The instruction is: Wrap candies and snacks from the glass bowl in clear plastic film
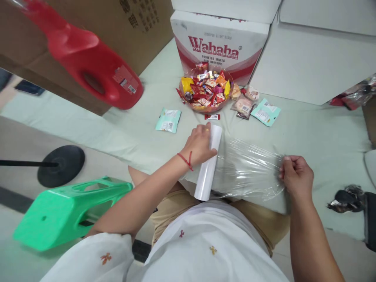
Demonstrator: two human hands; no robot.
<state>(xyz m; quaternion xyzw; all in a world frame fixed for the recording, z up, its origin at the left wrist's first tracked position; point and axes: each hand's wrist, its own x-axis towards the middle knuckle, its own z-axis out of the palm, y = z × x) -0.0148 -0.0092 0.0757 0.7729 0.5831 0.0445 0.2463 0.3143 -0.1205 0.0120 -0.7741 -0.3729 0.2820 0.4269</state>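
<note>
While left hand grasps roll and right hand film — boxes line the pale-green tabletop.

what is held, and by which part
Left hand: white cylindrical film roll, by its far half. Right hand: clear plastic film, by its loose end.

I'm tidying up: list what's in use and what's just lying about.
In use: white roll in the left hand; clear film pinched by the right hand.
Apparently lying about: red bottle; green stool; teal packets; perhaps the sweets bowl.
</note>
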